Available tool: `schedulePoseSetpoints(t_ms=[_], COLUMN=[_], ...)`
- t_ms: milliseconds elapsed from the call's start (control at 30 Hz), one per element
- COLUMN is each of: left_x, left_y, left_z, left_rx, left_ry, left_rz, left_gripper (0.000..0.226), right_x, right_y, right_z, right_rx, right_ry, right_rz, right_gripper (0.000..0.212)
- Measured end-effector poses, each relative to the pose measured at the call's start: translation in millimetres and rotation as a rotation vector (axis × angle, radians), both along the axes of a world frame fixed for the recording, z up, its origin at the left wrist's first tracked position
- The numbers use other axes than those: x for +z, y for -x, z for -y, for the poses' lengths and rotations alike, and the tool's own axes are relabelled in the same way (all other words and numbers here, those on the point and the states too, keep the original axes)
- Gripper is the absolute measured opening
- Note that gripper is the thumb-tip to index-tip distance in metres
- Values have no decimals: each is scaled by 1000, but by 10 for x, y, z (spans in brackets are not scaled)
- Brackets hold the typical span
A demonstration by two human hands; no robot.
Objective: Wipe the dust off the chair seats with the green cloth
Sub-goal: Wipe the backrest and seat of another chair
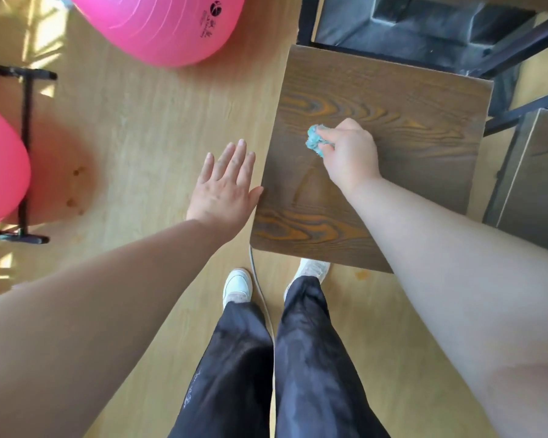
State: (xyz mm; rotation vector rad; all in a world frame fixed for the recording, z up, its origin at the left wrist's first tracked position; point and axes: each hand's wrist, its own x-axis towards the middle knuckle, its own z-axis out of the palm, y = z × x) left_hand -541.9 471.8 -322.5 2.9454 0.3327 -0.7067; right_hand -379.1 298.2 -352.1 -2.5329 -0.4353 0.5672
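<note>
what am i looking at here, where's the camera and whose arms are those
No machine here: the single picture comes from a camera worn on a person's head, looking down, so the arms, dark trousers and white shoes are their own. The right hand grips a bunched green cloth and presses it on the brown wooden chair seat, near its middle. The left hand is open, fingers straight, beside the seat's left edge; whether it touches is unclear. A second seat shows at the right, and two pink balls sit at the left.

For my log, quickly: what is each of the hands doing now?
Left hand: open, holding nothing.
Right hand: grips the green cloth.
</note>
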Motion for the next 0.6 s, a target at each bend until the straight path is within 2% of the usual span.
schedulePoseSetpoints(t_ms=[200, 433, 600], left_x=[55, 132, 223], left_y=[383, 779, 817], left_z=[-100, -234, -203], left_rx=[-48, -129, -152], left_ry=[7, -7, -16], left_rz=[-34, -80, -86], left_gripper=[65, 67, 66], right_x=[-28, -13, 64], right_y=[746, 1424, 1561], right_z=[-214, -222, -172], right_rx=[112, 205, 142], right_ry=[-37, 2, -70], right_rz=[-42, -63, -121], right_gripper=[22, 28, 28])
